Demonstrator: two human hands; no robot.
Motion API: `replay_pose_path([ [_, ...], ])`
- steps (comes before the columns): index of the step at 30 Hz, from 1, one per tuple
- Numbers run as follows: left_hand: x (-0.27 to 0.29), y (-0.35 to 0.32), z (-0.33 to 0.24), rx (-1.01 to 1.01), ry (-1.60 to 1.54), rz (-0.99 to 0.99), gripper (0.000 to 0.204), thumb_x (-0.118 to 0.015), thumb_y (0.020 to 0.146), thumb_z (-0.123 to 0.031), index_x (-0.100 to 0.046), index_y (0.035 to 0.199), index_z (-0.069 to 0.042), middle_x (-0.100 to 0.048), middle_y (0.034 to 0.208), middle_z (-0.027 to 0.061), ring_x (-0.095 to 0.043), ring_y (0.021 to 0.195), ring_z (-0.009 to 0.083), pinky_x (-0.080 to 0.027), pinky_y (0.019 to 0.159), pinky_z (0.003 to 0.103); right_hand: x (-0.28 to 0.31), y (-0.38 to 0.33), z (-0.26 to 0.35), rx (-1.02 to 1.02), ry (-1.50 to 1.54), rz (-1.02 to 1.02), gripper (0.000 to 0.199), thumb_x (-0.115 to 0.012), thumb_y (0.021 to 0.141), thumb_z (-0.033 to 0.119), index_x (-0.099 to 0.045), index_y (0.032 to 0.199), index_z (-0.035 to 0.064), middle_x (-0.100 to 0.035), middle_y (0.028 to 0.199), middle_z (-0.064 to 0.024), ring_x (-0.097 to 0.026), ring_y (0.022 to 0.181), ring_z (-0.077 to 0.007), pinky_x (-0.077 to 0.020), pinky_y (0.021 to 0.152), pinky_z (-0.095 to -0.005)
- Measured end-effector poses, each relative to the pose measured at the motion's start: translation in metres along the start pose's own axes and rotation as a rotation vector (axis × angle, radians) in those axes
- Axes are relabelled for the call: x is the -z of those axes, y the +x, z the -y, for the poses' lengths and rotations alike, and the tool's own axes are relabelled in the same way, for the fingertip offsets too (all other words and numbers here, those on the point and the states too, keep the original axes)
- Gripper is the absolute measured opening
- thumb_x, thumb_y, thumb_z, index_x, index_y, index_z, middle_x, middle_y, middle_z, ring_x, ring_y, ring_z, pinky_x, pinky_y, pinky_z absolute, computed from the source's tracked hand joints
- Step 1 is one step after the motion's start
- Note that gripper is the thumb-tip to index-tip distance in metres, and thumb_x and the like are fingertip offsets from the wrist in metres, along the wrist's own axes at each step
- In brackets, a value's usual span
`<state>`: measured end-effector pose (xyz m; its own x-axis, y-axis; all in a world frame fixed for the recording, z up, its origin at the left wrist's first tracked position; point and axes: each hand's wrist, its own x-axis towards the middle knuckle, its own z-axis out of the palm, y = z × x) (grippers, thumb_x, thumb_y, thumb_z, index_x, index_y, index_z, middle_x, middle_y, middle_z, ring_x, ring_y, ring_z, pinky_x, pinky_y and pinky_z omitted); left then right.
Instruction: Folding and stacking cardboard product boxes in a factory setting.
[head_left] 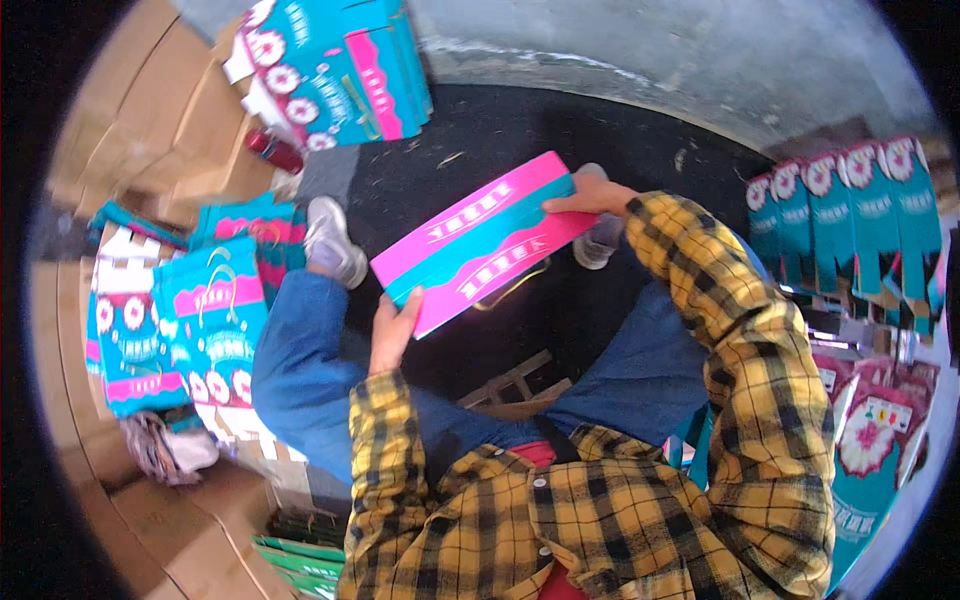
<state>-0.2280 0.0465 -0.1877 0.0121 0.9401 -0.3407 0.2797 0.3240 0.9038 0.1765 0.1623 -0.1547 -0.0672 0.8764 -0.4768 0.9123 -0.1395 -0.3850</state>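
The long, flat box (478, 243) is held up over the dark floor (470, 125), between the person's knees. It looks like smooth card, with pink bands, wavy edges and a blue-green stripe. A thin gold loop (515, 287) shows under its near long edge. The left hand (393, 328) is clamped on the box's left end, thumb on top. The right hand (592, 194) grips the right end; some fingers are hidden. By the floor's far left corner is a stack of flat blue-green card (375, 80), with a round red can (273, 150) near it. Tall thin boxes (822, 195) stand in a row past the floor's right edge.
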Motion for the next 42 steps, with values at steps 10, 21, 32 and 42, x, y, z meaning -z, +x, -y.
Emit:
replay_pose_path([
  [10,-0.06,0.054,-0.077,-0.328,0.204,-0.111,0.049,-0.065,0.088,-0.029,-0.053,0.123,0.002,-0.065,0.108,0.0213,-0.064,0.102,0.0319,-0.046,0.09,0.038,0.103,-0.012,-0.05,0.197,0.073,-0.158,0.056,-0.072,0.081,0.047,-0.063,0.109,-0.0007,-0.067,0.101,-0.0148,-0.063,0.096,-0.0232,-0.0486,0.085,-0.0357],
  [21,-0.301,0.086,-0.14,-0.744,0.102,0.026,0.063,-0.063,0.087,-0.017,-0.034,0.137,0.01,-0.047,0.126,0.0326,-0.045,0.119,0.0467,-0.037,0.1,0.047,0.114,-0.113,-0.24,-0.148,1.262,-0.809,0.065,-0.052,0.095,0.052,-0.046,0.138,0.0051,-0.054,0.132,-0.0049,-0.051,0.118,-0.0168,-0.0367,0.102,-0.0338],
  [32,-0.37,0.101,-0.074,-0.146,0.181,0.803,0.093,-0.046,0.088,-0.066,-0.031,0.144,0.006,-0.036,0.145,0.0287,-0.035,0.137,0.0379,-0.026,0.113,0.038,-0.015,-0.129,-0.369,-0.723,1.203,-1.216,0.083,-0.06,0.079,0.068,-0.059,0.122,-0.0026,-0.061,0.124,-0.0091,-0.058,0.108,-0.0225,-0.0434,0.091,-0.038],
  [42,-0.363,0.103,-0.074,-0.22,0.103,0.904,0.062,-0.028,0.1,-0.047,-0.055,0.126,0.002,-0.055,0.13,0.0244,-0.048,0.126,0.0338,-0.036,0.105,0.039,-0.007,-0.054,-0.255,-0.195,-0.085,-1.024,0.062,-0.072,0.076,0.049,-0.061,0.112,-0.0016,-0.059,0.115,-0.0279,-0.056,0.108,-0.0418,-0.0449,0.093,-0.0475],
])
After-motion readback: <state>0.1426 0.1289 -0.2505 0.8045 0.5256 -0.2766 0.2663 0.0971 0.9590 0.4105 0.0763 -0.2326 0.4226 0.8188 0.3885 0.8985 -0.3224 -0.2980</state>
